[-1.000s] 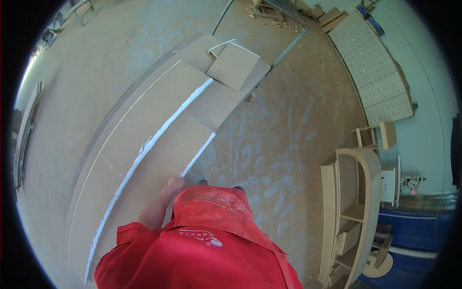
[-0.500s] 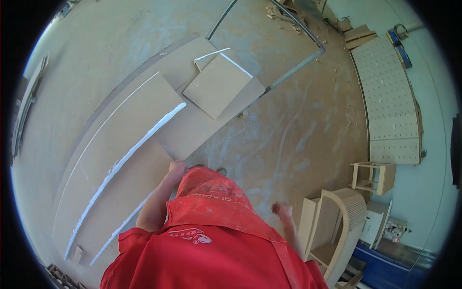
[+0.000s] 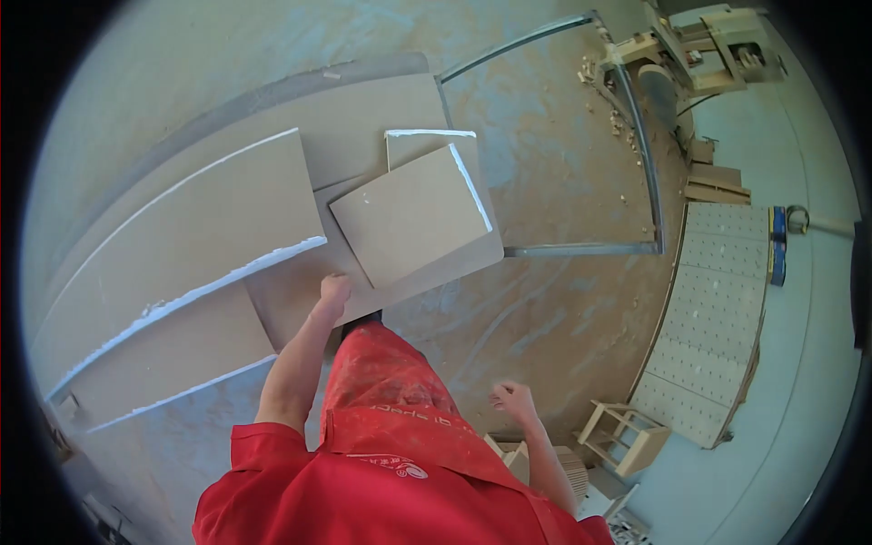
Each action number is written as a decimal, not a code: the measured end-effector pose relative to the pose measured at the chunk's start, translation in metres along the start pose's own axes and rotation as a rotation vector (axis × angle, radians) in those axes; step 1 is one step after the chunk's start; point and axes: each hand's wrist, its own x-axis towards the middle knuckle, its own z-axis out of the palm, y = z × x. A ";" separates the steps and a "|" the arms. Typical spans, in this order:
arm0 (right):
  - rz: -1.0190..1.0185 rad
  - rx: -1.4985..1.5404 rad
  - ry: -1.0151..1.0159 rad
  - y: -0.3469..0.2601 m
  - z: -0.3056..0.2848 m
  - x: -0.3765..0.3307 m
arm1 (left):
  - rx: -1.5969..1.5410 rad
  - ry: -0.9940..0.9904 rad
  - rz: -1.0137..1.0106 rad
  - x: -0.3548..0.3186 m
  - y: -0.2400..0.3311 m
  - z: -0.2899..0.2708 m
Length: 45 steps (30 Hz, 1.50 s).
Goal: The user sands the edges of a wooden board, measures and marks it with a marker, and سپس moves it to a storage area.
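Note:
My left hand [image 3: 335,289] is closed in a loose fist, and nothing shows in it. It hovers over or beside the near edge of a large flat brown board [image 3: 404,289]; whether it touches the board I cannot tell. My right hand [image 3: 514,401] hangs in the air on the right of my red apron [image 3: 386,372], its fingers loosely bent and a little apart, holding nothing I can see. Closest to my left hand lie a squarish panel [image 3: 413,213] with one white edge and a long panel [image 3: 195,232] with white along its edges.
A metal frame [image 3: 581,249] reaches out from the boards. Along the right wall lean pale perforated panels [image 3: 713,300], with a small wooden stool frame [image 3: 627,436] nearby. Wood pieces and a machine [image 3: 718,54] stand at the far right. Another white-edged panel [image 3: 182,363] lies at left.
My view has turned and moved along the boards. My left hand has come away from a long panel's corner to near the squarish panel. My right hand has swung forward.

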 end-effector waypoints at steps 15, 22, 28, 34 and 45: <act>0.030 0.397 -0.151 -0.189 0.086 0.221 | 0.692 0.497 0.830 -0.021 0.138 0.102; 0.097 0.759 -0.208 -0.210 0.112 0.262 | 1.080 0.169 0.515 0.010 0.225 0.105; 0.089 0.620 -0.459 -0.212 0.067 0.247 | 1.049 -0.343 0.232 -0.044 0.253 0.099; -0.064 0.374 -0.593 -0.228 0.017 0.263 | 0.389 -0.236 0.023 -0.156 0.212 0.062; -0.551 -0.326 -0.002 -0.274 0.051 0.361 | 0.412 0.564 0.191 -0.216 0.151 0.094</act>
